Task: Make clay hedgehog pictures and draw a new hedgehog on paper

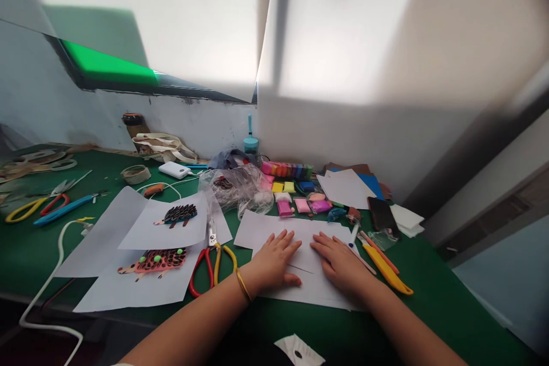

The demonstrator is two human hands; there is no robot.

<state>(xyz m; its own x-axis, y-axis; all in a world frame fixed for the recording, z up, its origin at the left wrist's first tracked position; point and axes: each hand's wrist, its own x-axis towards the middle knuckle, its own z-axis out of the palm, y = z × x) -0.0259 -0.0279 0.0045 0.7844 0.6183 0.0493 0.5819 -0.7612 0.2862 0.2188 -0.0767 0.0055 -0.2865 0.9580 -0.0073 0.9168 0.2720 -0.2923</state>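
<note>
My left hand (277, 262) lies flat with its fingers spread on a white sheet of paper (319, 294). On the same sheet, further right, rests my right hand (338, 260), palm down and fingers stretched out. A thin dark line (301, 268) shows on the paper between them; whether it is drawn or a loose strand I cannot tell. Scissors with red and yellow handles (212, 260) lie just left of my left wrist. A yellow utility knife (388, 269) and a blue-and-white pen (354, 235) lie right of my right hand.
Left are papers bearing a dark hedgehog figure (180, 215) and a pink one (159, 261). Small colourful clay packets (302, 205) and a plastic bag (240, 186) lie behind the sheet. A dark phone (382, 216) sits right. More scissors (47, 201) and a white cable (60, 251) lie far left.
</note>
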